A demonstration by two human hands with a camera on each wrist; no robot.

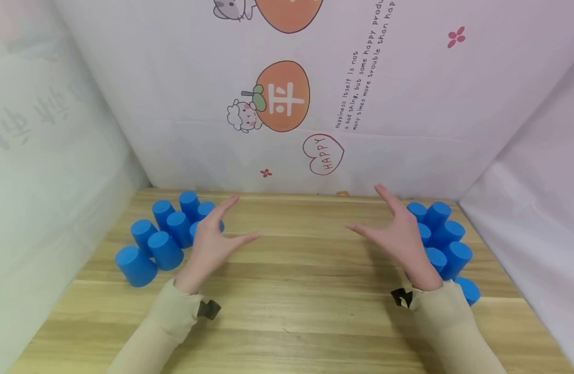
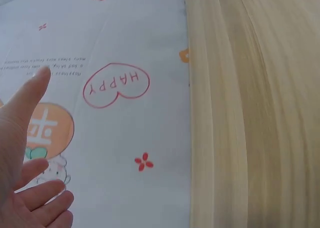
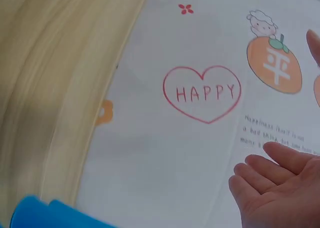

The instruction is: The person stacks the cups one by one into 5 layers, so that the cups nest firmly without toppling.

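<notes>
My left hand (image 1: pixel 211 240) hovers over the table with thumb and fingers spread apart, holding nothing. It is nearest to a cluster of blue cups (image 1: pixel 165 250) at the left, upside down, and hides part of some. My right hand (image 1: pixel 399 234) is likewise spread and holds nothing. Beside and behind it stands a second cluster of blue cups (image 1: pixel 456 258), partly covered by the hand and wrist. In the left wrist view the left fingers (image 2: pixel 42 200) and thumb stand apart. The right wrist view shows the right fingers (image 3: pixel 265 170) extended, with a blue cup (image 3: pixel 35 215) at the bottom edge.
The wooden table (image 1: pixel 287 301) ends at a white printed cloth (image 1: pixel 184 145) standing upright at the back. White cloth also hangs at the left (image 1: pixel 48 171) and right (image 1: pixel 544 171). Both sleeves carry a small dark piece near the wrist.
</notes>
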